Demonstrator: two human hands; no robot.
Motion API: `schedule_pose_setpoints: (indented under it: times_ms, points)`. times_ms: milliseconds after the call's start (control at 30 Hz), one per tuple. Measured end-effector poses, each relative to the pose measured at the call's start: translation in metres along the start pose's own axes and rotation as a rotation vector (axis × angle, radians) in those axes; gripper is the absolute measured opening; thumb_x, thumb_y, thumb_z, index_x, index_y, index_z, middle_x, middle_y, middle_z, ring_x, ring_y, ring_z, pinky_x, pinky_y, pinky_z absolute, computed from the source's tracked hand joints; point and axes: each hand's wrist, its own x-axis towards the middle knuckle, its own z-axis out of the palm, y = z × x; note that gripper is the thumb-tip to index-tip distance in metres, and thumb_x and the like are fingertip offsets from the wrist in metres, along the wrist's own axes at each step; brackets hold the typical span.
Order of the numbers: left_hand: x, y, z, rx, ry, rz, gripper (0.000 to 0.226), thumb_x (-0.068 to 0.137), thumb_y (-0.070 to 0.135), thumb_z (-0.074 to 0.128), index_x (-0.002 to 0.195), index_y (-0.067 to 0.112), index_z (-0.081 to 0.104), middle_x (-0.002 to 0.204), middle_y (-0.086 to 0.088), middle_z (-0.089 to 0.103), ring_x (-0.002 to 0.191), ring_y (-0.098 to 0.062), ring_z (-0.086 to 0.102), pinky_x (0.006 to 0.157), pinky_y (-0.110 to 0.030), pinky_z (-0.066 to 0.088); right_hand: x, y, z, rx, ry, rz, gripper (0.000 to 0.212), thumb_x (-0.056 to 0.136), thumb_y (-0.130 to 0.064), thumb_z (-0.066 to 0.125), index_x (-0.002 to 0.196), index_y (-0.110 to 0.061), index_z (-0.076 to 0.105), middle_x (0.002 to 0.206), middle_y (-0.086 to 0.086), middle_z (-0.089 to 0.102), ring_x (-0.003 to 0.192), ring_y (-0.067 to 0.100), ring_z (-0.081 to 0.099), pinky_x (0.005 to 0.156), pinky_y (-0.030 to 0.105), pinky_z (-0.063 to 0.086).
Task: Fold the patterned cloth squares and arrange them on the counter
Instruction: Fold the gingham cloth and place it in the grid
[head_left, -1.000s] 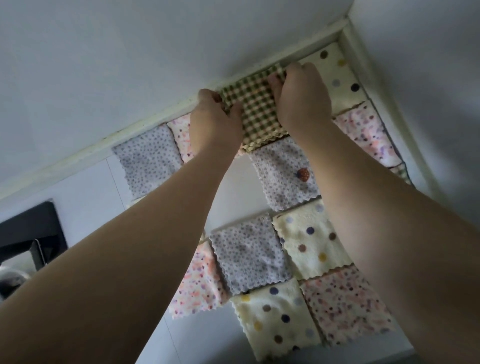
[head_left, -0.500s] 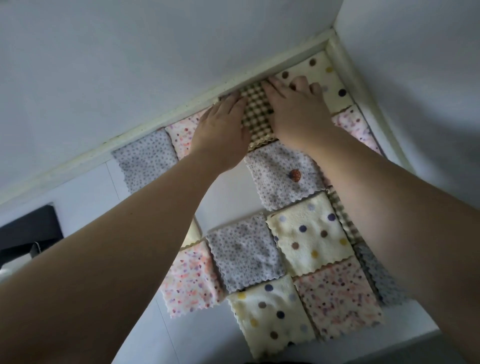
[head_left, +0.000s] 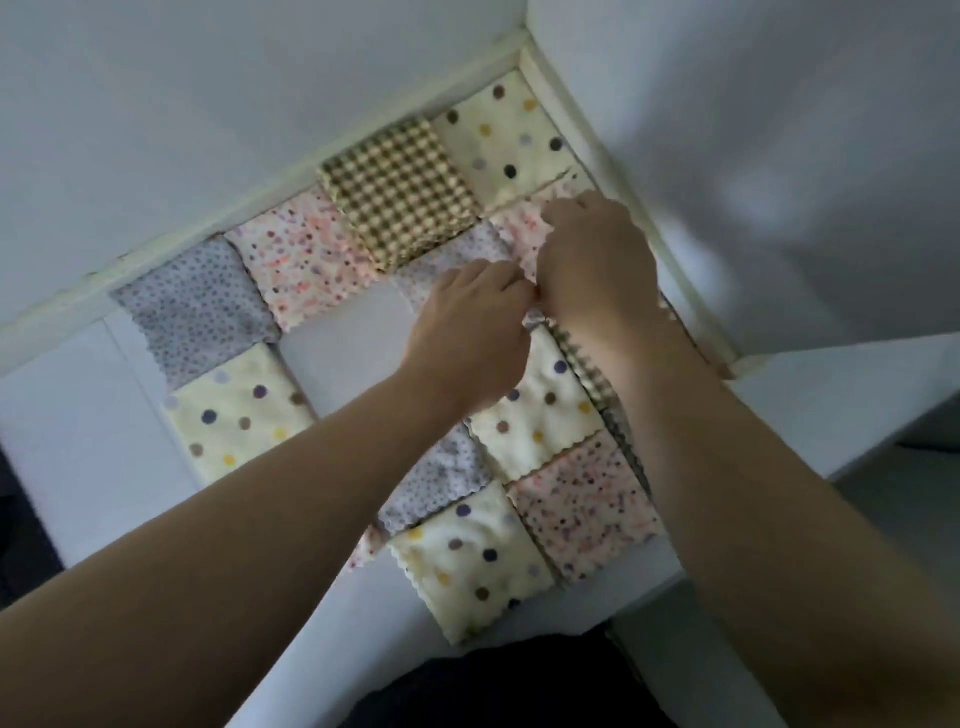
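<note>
Several folded cloth squares lie edge to edge on the white counter (head_left: 343, 353), set into the wall corner. The brown checked cloth (head_left: 400, 192) lies flat in the back row between a pink speckled square (head_left: 306, 254) and a cream dotted square (head_left: 504, 135). Just in front of it, my left hand (head_left: 467, 332) rests curled on the grey dotted cloth (head_left: 457, 254) and pinches its right edge. My right hand (head_left: 597, 265) touches the left hand, fingers curled on the pink speckled cloth (head_left: 519, 228) beside it. The fingertips of both hands are hidden.
White walls meet at the back right corner (head_left: 524, 47). More squares lie nearer me: a cream dotted one (head_left: 540, 415), a pink one (head_left: 587, 504), a cream one (head_left: 467, 561), and another at the left (head_left: 239, 415). The counter's front edge (head_left: 649, 587) runs at the lower right.
Both hands have left the checked cloth, which now lies flat, and moved toward me and to the right onto the grey and pink squares. The camera view has shifted too.
</note>
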Motion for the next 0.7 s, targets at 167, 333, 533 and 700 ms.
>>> schedule_pose_setpoints:
  times_ms: [167,333,533,700]
  points:
    - [-0.020,0.045,0.024,0.018,-0.220,0.156,0.039,0.091,0.014,0.051,0.125,0.023,0.068,0.125,0.003,0.063,0.122,-0.024,0.051,0.104,-0.038,0.034,-0.052,0.042,-0.008,-0.072,-0.120,0.244,0.031,0.097,-0.004,0.042,0.118,-0.011,0.063,0.118,0.012,0.063,0.107,0.032,0.064,0.074,0.034,0.043]
    - [-0.021,0.058,0.027,0.111,-0.388,0.219,0.053,0.099,0.020,0.044,0.151,0.023,0.043,0.161,0.002,0.033,0.150,-0.019,0.025,0.120,-0.037,0.019,-0.076,0.061,-0.011,-0.205,-0.178,0.276,0.022,0.098,-0.003,0.047,0.110,-0.009,0.064,0.110,0.011,0.066,0.102,0.030,0.066,0.068,0.032,0.038]
    - [-0.018,0.060,0.036,0.229,-0.535,0.214,0.063,0.100,0.024,0.043,0.160,0.020,0.024,0.169,-0.002,0.014,0.156,-0.020,0.009,0.126,-0.039,0.013,-0.073,0.065,0.006,-0.184,-0.166,0.310,0.023,0.095,-0.002,0.049,0.115,-0.008,0.060,0.117,0.012,0.064,0.104,0.030,0.064,0.066,0.034,0.039]
    - [-0.018,0.061,0.035,0.293,-0.620,0.232,0.072,0.097,0.024,0.042,0.162,0.020,0.011,0.170,0.000,0.004,0.157,-0.018,0.001,0.126,-0.041,0.008,-0.067,0.064,0.012,-0.145,-0.158,0.326,0.032,0.096,-0.011,0.050,0.127,-0.007,0.056,0.126,0.012,0.061,0.107,0.030,0.065,0.068,0.034,0.043]
